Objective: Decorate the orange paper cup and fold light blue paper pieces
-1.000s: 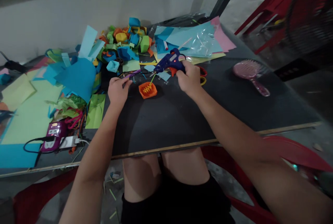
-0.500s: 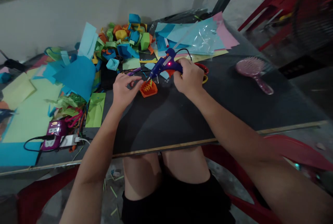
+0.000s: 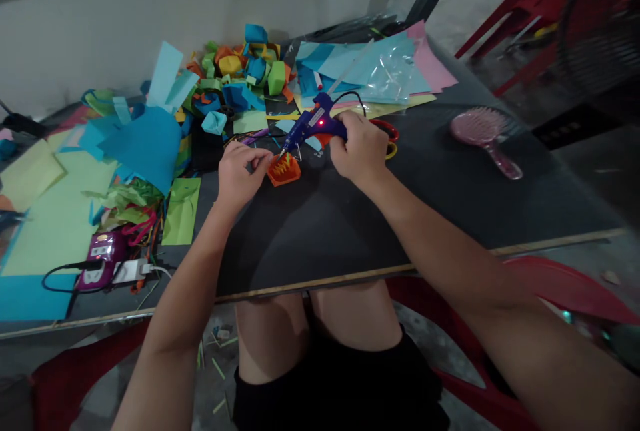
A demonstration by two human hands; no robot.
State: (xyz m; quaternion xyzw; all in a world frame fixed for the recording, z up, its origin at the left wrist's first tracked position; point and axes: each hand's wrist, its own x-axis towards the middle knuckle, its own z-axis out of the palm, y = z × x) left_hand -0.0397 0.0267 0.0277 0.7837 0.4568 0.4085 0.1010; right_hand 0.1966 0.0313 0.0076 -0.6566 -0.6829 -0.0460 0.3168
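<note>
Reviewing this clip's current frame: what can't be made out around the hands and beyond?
In the head view:
- Handle of the glue gun: mostly hidden by the right hand.
- Lettering on its label: too small and blurred.
- Whether the left hand grips the orange paper box: too small to tell.
- Fan: cut off by the right edge.

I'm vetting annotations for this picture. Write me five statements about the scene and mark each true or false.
1. The right hand grips a blue glue gun. True.
2. The left hand is far from the orange paper box. False: its fingertips are at the left edge of the orange paper box.
3. The red light on the glue gun is lit. True.
4. A pink hairbrush lies on the table, to the right of the right hand. True.
5. The purple device lies beside the hairbrush. False: the purple device is on the table's left side.
</note>
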